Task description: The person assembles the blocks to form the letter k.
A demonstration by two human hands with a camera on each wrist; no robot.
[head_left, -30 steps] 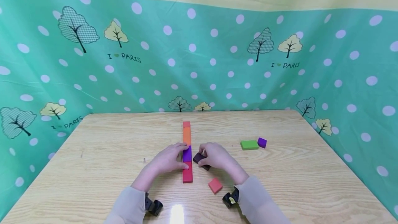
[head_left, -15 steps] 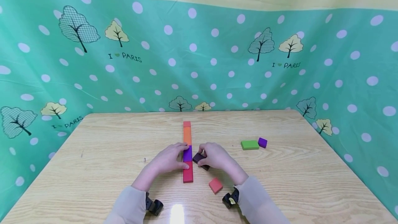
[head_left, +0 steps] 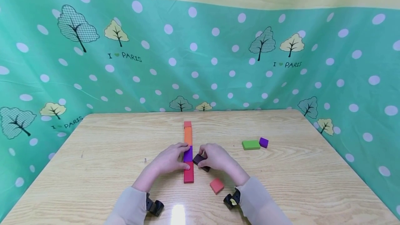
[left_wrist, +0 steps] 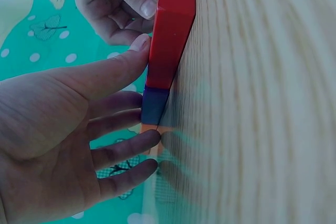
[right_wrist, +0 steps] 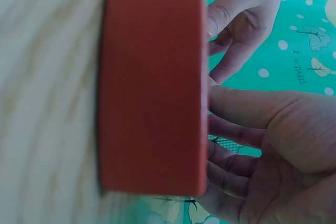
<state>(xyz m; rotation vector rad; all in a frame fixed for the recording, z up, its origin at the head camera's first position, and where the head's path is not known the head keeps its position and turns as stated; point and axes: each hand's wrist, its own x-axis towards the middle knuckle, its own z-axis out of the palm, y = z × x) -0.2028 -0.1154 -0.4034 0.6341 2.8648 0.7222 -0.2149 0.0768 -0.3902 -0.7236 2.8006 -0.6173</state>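
Observation:
A row of blocks runs away from me: red block, purple block, orange block and a small light-red block at the far end. My left hand lies along the row's left side, fingers extended, its thumb on the red block and fingertips by the purple one. My right hand pinches a black block between thumb and fingers. That block is slanted, its near-left corner close to the purple block; whether they touch I cannot tell. In the right wrist view, a light-red block hides the black one.
The light-red block lies on the wooden table just in front of the right hand. Farther right are a green block and a small purple cube, side by side. A dotted cloth hangs behind the table.
The black block in my right hand has shifted very slightly left, closer to the row. My left hand and the other blocks stay where they were.

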